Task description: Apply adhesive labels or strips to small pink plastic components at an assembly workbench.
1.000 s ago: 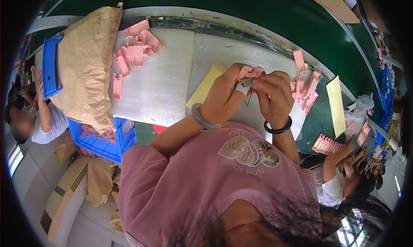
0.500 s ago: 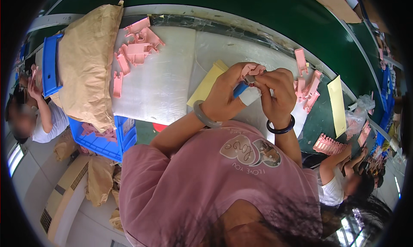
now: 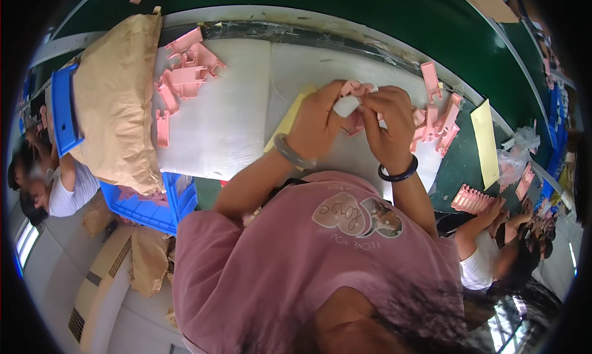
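Fingers first — the left hand (image 3: 316, 121) grips a pink plastic part (image 3: 354, 88), white wrapping (image 3: 346, 105) showing at its thumb, while the right hand (image 3: 390, 117) bunches its fingertips against the part's right side, whether pinching it I can't tell! The part is up between both hands, over the white-covered worktop (image 3: 213, 129). Just below the left hand lies a yellow sheet (image 3: 285, 125); right of the right hand, a cluster of pink channel-shaped pieces (image 3: 436, 125) — and farther left, another pink pile (image 3: 188, 77) beside a brown paper sack (image 3: 120, 107)
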### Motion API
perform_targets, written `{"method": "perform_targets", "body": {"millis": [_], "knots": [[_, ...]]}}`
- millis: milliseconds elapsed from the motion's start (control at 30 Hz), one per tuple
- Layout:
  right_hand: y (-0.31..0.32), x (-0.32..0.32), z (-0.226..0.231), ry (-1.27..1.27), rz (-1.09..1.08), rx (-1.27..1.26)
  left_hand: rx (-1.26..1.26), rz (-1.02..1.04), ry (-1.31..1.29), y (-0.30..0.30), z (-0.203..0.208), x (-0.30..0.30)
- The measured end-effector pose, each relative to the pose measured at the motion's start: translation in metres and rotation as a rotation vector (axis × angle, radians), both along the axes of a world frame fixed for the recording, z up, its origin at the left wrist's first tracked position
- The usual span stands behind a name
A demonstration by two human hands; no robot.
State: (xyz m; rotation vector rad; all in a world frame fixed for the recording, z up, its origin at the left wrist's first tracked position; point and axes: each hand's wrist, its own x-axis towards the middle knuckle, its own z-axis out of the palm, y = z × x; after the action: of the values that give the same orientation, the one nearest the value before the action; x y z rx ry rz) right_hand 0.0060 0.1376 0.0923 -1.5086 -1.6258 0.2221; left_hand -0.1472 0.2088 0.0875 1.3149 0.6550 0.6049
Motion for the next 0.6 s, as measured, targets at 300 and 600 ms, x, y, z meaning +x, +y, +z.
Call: {"method": "perform_targets", "body": {"millis": [300, 600], "knots": [[-0.04, 0.065, -0.038, -0.019, -0.34, -0.244, 0.534, 0.214, 0.298, 0.208, -0.124, 0.011], [-0.165, 0.087, -0.081, -0.192, -0.513, -0.479, 0.933, -0.036, 0.347, 0.05, -0.076, 0.045]]}}
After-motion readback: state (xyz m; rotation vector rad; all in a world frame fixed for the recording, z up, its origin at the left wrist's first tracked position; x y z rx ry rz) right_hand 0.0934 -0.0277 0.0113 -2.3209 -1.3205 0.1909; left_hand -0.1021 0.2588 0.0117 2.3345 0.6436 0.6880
